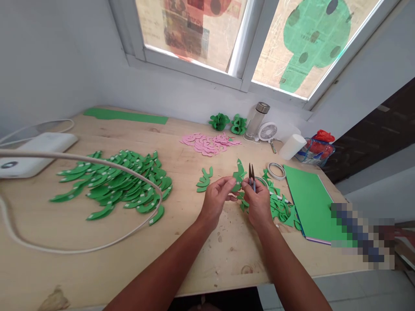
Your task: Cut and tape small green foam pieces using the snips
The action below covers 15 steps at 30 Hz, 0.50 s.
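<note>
Between my two hands, above the table, is a green paper cutout (239, 175) with a pointed tip facing away from me. My left hand (218, 198) pinches its left side between thumb and fingers. My right hand (258, 203) is closed around a pair of scissors (251, 175), blades pointing up and away, while its thumb and fingertip are at the cutout's right edge. Left of my left hand lie a few curved green paper pieces (204, 180). Green paper scraps (282, 209) are spread beside and beyond my right hand.
A large pile of green paper pieces (126, 181) covers the left, with a white cable (97, 248) looping round it from a white power bank (39, 153). Pink cutouts (209, 144), a bottle (258, 119), a small fan (267, 131), a tape roll (276, 171) and green sheets (316, 203) lie beyond.
</note>
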### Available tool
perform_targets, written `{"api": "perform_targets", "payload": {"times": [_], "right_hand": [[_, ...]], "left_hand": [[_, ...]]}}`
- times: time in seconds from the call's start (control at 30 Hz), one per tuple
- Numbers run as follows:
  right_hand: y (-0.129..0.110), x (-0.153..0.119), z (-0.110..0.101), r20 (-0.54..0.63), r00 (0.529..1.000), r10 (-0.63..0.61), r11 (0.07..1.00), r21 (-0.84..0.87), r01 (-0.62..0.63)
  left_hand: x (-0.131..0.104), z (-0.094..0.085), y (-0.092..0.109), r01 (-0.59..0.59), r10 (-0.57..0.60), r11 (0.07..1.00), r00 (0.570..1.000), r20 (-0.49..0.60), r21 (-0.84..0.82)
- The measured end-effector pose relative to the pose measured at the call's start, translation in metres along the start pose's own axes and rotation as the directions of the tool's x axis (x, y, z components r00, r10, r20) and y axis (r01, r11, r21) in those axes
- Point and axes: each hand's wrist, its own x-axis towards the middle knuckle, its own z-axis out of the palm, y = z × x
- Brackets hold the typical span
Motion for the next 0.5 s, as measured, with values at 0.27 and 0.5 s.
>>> {"api": "perform_targets", "payload": {"times": [0.27, 0.5], "right_hand": [[0.0022, -0.0009, 0.0012, 0.019, 0.998, 0.057, 0.996, 0.067, -0.058], [0.0025, -0.0019, 0.0013, 0.036, 0.997, 0.063, 0.996, 0.065, -0.065]], "left_hand": [[0.0014, 0.0021, -0.0068, -0.003, 0.006, 0.997, 0.999, -0.032, 0.080], [0.0017, 0.0018, -0.0069, 0.006, -0.001, 0.997, 0.998, -0.056, 0.081]]}}
